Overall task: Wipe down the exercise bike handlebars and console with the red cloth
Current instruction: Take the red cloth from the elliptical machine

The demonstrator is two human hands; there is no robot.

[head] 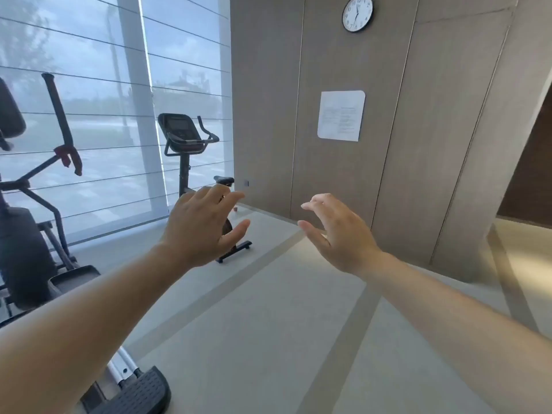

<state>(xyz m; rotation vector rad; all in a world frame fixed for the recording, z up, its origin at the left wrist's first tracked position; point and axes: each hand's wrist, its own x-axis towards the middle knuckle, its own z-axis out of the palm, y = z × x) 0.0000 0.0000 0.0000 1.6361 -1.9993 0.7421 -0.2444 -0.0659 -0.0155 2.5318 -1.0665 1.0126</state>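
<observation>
while left hand (203, 231) and right hand (343, 237) hover, grip released, the red cloth (66, 155) hangs well apart on the elliptical (59, 109).

The pale grey floor (268, 339), crossed by darker bands, carries the exercise bike (184, 168), whose foot bar rests just beyond the left grip (200, 231). Further left of that grip stands an elliptical trainer (24, 249). One band runs beneath the right grip (340, 234).
</observation>
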